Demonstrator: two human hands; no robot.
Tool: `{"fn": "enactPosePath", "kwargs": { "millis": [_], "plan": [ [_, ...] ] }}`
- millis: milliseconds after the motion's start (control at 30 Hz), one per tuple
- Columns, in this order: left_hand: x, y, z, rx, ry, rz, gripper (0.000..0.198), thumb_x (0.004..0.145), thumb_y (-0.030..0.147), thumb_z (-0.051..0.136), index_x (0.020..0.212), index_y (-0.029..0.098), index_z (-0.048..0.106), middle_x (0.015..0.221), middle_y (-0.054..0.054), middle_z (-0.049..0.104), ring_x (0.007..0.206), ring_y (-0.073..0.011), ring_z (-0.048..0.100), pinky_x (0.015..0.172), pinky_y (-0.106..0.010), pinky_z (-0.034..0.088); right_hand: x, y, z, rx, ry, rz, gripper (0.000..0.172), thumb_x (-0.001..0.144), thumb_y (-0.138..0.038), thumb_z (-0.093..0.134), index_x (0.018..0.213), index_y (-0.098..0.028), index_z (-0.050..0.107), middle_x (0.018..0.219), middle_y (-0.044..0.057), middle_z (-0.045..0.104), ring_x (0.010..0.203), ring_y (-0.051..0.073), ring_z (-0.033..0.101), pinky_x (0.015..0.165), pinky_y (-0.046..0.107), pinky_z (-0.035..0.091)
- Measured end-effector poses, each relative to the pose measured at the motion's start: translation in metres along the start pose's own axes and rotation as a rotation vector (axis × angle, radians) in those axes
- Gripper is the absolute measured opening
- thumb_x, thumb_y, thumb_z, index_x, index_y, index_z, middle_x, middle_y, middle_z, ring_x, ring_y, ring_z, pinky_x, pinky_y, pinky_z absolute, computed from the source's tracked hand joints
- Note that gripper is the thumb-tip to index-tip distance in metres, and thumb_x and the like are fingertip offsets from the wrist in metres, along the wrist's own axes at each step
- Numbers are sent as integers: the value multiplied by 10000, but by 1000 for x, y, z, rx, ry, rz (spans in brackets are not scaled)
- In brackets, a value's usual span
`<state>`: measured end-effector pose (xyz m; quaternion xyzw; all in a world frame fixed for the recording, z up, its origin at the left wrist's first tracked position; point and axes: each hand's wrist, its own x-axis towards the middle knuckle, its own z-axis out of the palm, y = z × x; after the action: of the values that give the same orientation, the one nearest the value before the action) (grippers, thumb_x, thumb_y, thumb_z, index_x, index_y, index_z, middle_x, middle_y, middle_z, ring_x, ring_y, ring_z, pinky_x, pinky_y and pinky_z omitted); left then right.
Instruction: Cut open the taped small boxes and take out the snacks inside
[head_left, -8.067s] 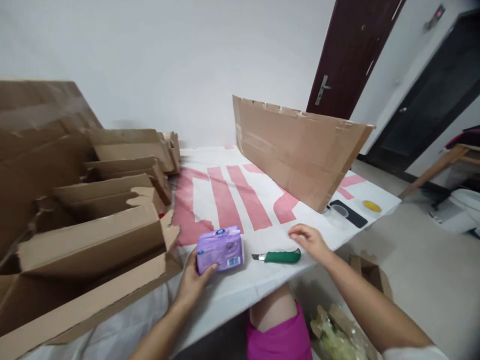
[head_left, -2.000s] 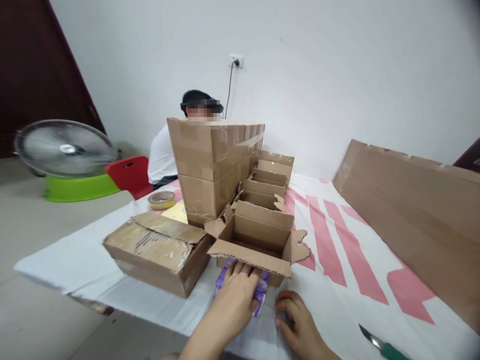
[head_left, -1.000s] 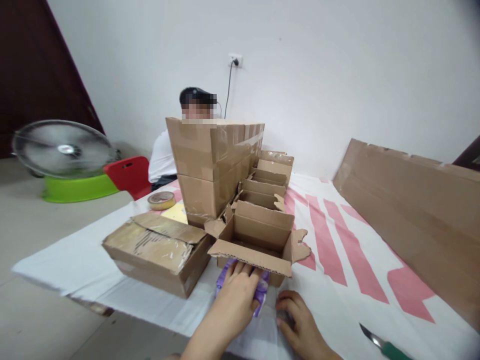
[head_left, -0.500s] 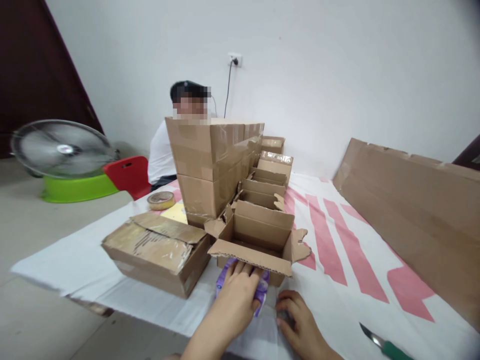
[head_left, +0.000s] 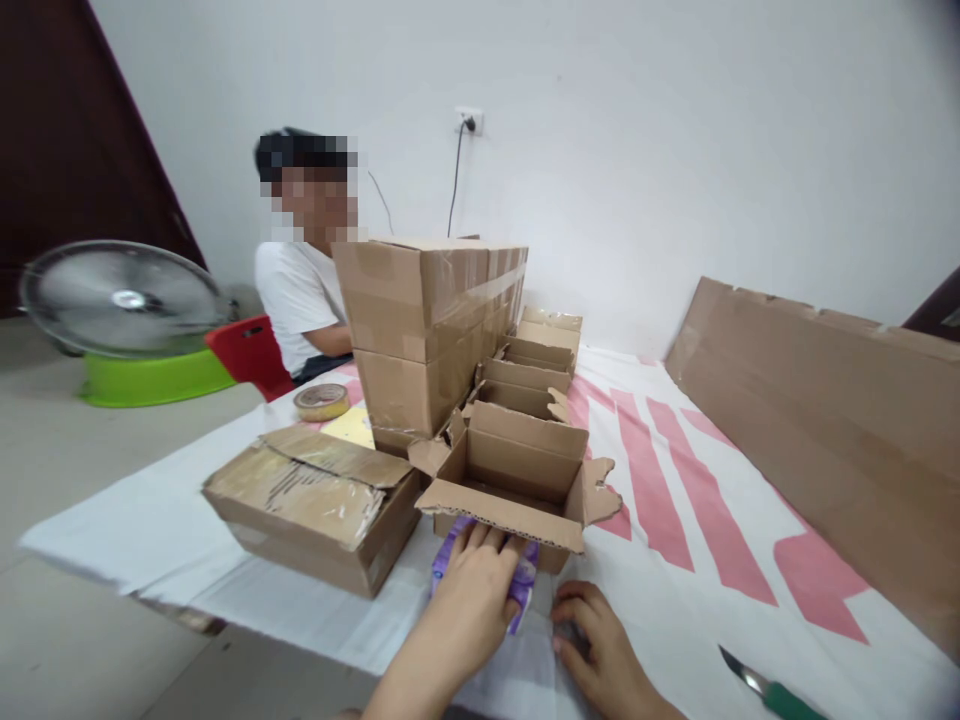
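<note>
My left hand [head_left: 480, 583] lies over a purple plastic packet [head_left: 526, 570], fingers across its top and thumb at its right side. The packet sits on the table against the near side of an open cardboard box [head_left: 499, 510], partly under its front flap; its contents are hidden. The inside of the box that I can see is bare. My right hand [head_left: 596, 640] rests on the table to the right of the packet, loosely curled, with a gap between thumb and fingers and nothing visible in it.
A closed taped box [head_left: 315, 490] is on the left, with a tape roll [head_left: 321, 402] behind. Stacked boxes [head_left: 386, 310] and several open ones [head_left: 525, 385] stand beyond. A green-handled knife [head_left: 772, 690] lies at lower right, blade bare. A person [head_left: 296, 290] sits behind the stack.
Both my hands and the packet have stayed put. Behind the stack, the person has moved left and an arm now shows. A box at the far end of the row has dropped from view.
</note>
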<state>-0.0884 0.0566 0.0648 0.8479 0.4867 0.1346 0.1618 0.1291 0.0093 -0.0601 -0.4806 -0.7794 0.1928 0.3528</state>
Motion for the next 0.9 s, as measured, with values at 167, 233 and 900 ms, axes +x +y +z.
{"fn": "enactPosePath", "kwargs": {
  "millis": [167,233,900],
  "plan": [
    [1,-1,1,5,2,-16,586,683,114,539,1255,235,564,1304,-70,561,1251,-306,429,1088,-469,250,-1,2,-1,2,-9,10,146,860,-200,544,998,-224,584,1115,100,567,1078,228,559,928,393,482],
    [2,-1,2,9,6,-12,574,687,112,537,1247,234,571,1298,-73,566,1253,-307,429,1086,-470,252,0,1,-2,5,-14,18,150,857,-195,544,999,-223,585,1119,101,566,1085,229,555,934,393,478],
    [9,-16,12,-37,-41,-76,601,626,208,708,1216,287,622,1285,-72,602,1238,-343,463,1098,-522,262,164,85,-161,110,339,414,391,715,-539,690,865,-181,635,878,71,684,818,209,619,789,369,501]
  ]
}}
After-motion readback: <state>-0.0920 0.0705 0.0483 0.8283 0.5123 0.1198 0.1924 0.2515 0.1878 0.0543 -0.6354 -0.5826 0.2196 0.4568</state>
